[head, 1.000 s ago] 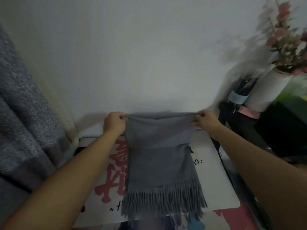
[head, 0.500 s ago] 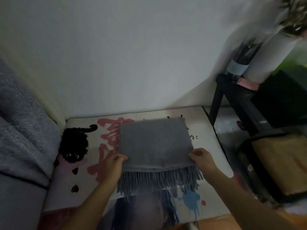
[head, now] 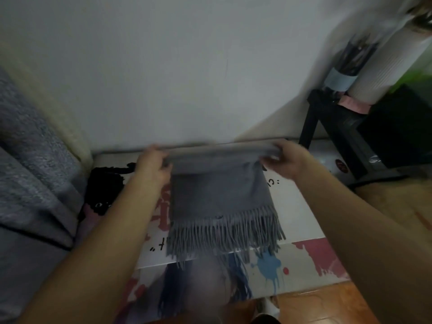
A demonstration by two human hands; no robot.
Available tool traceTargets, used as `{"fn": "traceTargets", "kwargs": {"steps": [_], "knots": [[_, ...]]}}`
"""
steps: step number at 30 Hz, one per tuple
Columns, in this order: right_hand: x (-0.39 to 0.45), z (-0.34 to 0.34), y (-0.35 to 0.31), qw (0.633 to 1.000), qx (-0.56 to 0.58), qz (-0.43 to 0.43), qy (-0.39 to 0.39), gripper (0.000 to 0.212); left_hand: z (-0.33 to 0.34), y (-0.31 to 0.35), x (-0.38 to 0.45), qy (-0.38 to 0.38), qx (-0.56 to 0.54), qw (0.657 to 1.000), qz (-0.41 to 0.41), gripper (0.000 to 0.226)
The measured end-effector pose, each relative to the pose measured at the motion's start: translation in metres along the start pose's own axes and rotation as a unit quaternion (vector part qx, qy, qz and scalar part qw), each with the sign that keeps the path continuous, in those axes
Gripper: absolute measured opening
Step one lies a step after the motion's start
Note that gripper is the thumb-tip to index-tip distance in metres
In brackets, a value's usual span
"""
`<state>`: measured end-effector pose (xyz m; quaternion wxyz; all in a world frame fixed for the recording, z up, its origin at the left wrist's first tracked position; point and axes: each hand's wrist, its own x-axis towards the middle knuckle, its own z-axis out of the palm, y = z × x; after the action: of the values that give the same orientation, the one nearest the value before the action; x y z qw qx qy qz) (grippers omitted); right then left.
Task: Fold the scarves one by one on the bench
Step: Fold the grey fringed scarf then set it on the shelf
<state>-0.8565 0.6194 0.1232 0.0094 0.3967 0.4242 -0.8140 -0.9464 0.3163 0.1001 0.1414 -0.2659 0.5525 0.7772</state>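
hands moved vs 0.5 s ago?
Yes. The left hand and right hand, each gripping the grey scarf, have gone from the fringe end toward the wall.

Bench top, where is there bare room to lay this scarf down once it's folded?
The bench shows a bare strip right of the scarf, running to its right edge, and another in front, below the fringe. Left of the scarf is crowded: the left hand, its forearm, and a black cat-shaped thing.

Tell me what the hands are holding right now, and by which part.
Both hold the grey scarf by its far folded edge: the left hand grips the left corner, the right hand the right corner. The fringe hangs free.
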Motion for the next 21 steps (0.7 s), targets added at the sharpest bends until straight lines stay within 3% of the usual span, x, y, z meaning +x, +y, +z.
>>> {"fn": "traceTargets", "kwargs": {"steps": [2,4,6,9,12,17,21], "knots": [[-0.006,0.01,-0.013,0.997,0.017,-0.07,-0.007,0.012,0.007,0.02,0.004,-0.001,-0.06,0.997,0.04,0.045],[-0.002,0.003,0.0,0.999,0.0,-0.051,-0.003,0.014,0.002,0.008,0.001,-0.004,-0.055,0.997,0.062,0.048],[0.01,-0.018,0.032,0.999,-0.031,0.007,0.026,0.013,-0.015,-0.034,-0.001,0.009,-0.008,0.999,0.039,0.05],[0.026,-0.056,0.08,0.989,-0.091,0.064,0.098,0.029,-0.047,-0.101,-0.005,0.031,0.091,0.995,-0.022,0.048],[0.032,-0.078,0.106,0.982,-0.123,0.075,0.124,0.035,-0.066,-0.138,-0.001,0.03,0.184,0.982,-0.002,0.055],[0.033,-0.077,0.103,0.965,-0.235,0.003,0.113,0.029,-0.055,-0.125,-0.024,0.038,0.19,0.981,0.025,0.051],[0.025,-0.081,0.097,0.966,-0.23,-0.018,0.115,0.022,-0.053,-0.105,-0.044,0.061,0.145,0.987,0.034,0.061]]}}
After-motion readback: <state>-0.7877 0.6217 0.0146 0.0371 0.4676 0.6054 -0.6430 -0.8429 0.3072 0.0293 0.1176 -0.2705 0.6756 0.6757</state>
